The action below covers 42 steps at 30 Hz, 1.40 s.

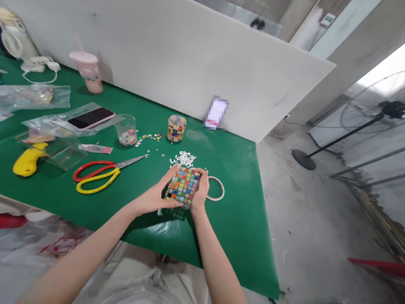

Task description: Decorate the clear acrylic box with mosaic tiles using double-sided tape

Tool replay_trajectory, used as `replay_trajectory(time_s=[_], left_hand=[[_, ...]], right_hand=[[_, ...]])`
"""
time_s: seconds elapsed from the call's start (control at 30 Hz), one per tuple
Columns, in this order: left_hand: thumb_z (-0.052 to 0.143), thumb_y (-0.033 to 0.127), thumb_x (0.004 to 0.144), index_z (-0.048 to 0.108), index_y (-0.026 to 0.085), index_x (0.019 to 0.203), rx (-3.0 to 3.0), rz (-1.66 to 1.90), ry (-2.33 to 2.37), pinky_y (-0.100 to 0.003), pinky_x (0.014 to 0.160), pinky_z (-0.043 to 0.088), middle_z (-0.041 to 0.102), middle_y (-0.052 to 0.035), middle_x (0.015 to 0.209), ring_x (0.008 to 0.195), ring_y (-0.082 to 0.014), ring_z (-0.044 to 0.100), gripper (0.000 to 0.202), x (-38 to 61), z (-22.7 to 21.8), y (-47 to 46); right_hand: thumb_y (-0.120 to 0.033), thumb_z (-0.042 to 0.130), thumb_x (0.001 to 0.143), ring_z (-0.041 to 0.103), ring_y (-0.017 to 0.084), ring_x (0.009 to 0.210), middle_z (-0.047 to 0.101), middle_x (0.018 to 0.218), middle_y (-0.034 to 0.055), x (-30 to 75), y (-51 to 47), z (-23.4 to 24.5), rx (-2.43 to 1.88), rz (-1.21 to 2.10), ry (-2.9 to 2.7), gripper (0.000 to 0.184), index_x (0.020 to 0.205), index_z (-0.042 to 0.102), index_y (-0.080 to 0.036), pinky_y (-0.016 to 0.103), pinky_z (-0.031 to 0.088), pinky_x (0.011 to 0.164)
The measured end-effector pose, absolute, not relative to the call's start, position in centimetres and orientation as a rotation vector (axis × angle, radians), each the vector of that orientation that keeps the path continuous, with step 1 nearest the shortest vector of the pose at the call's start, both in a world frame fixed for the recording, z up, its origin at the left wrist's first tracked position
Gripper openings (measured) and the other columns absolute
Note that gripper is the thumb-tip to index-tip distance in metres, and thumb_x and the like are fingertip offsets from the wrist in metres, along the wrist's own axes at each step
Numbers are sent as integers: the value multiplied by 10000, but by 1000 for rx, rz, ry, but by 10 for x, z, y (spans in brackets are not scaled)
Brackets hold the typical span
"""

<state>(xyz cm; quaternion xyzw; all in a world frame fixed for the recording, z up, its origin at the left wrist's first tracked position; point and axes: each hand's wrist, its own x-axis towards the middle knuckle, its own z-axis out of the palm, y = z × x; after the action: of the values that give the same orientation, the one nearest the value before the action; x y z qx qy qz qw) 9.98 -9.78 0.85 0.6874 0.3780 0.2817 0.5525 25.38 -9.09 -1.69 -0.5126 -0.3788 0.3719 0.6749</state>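
Both my hands hold a small rectangular mosaic piece point(183, 186) covered in coloured square tiles, just above the green table point(239, 215). My left hand point(153, 196) grips its left edge with fingers curled round the far corner. Fingers wrapped over the top, my right hand point(201, 191) clasps the right edge. A heap of small white tile bits point(184, 158) lies just beyond the piece. A white ring point(217, 189) rests on the table right of my right hand.
Red-and-yellow scissors point(99, 175), a yellow-handled tool point(28, 162), a clear cup of coloured tiles point(127, 131), a mosaic-covered round holder point(176, 128), a phone point(91, 117) on plastic bags and a pink drink cup point(88, 71) lie left. A white board point(170, 46) backs the table; a floor fan point(390, 112) stands right.
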Motion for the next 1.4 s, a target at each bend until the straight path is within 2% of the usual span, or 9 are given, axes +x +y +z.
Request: replay_trajectory(time_s=[0.17, 0.37, 0.73, 0.93, 1.4], left_hand=[[760, 360, 725, 156, 307, 1541, 1679, 676, 899, -459, 1213, 184, 20, -49, 1652, 1502, -301, 87, 1016, 99, 11, -102], [766, 322, 722, 152, 306, 1542, 1727, 662, 909, -451, 1227, 103, -8, -38, 1652, 1509, -276, 13, 1025, 98, 15, -104], [726, 321, 760, 84, 284, 1555, 1713, 644, 881, -436, 1221, 119, -22, -55, 1652, 1507, -287, 26, 1023, 100, 19, -107], [668, 308, 793, 27, 280, 1559, 1711, 624, 830, -431, 1207, 183, -125, -44, 1642, 1508, -279, 22, 999, 99, 18, -108], [647, 313, 817, -2, 223, 1561, 1830, 475, 881, -418, 1217, 62, -112, -73, 1641, 1506, -249, -43, 991, 94, 28, -101]], right_hand=[[-573, 340, 908, 561, 160, 728, 575, 831, 26, 252, -96, -15, -1100, 823, -858, 428, 859, 553, -205, 305, 483, 739], [-547, 383, 910, 563, 159, 731, 589, 816, 21, 252, -99, -12, -1044, 820, -865, 396, 832, 569, -207, 298, 474, 726], [-579, 466, 905, 550, 152, 698, 594, 777, -1, 254, -97, -19, -985, 793, -840, 415, 814, 617, -204, 308, 452, 705], [-580, 486, 919, 575, 143, 698, 612, 787, 4, 255, -95, -23, -958, 790, -830, 444, 852, 614, -160, 325, 465, 711], [-565, 479, 933, 591, 137, 685, 630, 785, 7, 257, -92, -28, -969, 826, -799, 443, 847, 625, -156, 321, 490, 697]])
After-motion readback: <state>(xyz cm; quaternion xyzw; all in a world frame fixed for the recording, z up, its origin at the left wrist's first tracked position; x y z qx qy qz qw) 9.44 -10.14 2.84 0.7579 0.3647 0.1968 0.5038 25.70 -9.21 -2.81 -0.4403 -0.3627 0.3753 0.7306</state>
